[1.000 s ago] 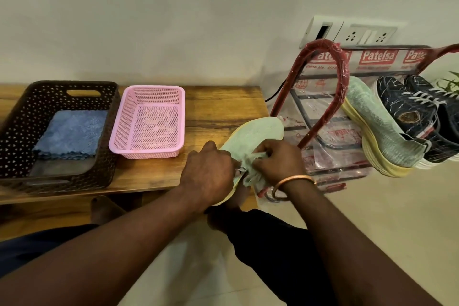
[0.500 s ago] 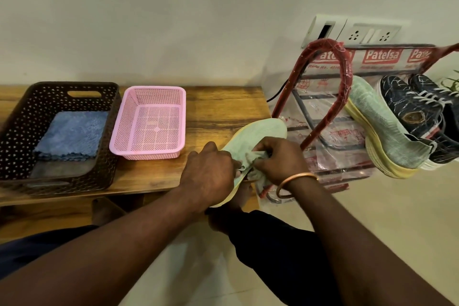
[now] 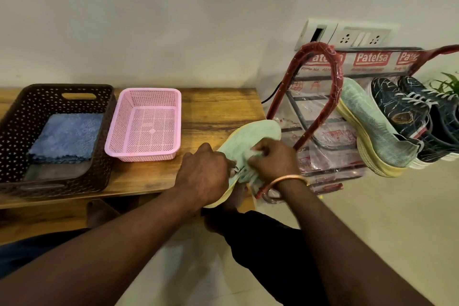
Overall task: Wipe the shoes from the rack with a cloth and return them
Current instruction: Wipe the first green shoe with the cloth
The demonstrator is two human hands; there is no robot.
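Note:
A mint green shoe [image 3: 250, 136] with a yellow sole lies tilted over the right end of the wooden bench [image 3: 218, 107]. My left hand [image 3: 203, 174] grips its side near the opening. My right hand [image 3: 273, 159] pinches a bit of pale green fabric [image 3: 253, 176] at the shoe's lacing; whether it is a lace or a cloth I cannot tell. The matching mint shoe [image 3: 372, 129] and a pair of dark blue shoes [image 3: 402, 109] sit on the red-framed rack [image 3: 320, 57] at the right. A folded blue cloth [image 3: 67, 136] lies in the brown basket [image 3: 104, 112].
A pink basket [image 3: 144, 154] stands on the bench between the brown basket and my hands. A wall socket panel [image 3: 347, 37] is above the rack. A green plant [image 3: 447, 84] shows at the far right. My dark-trousered knee is below the shoe.
Both hands stay on the shoe. My right hand has worked a little up along the lacing; the shoe has barely shifted.

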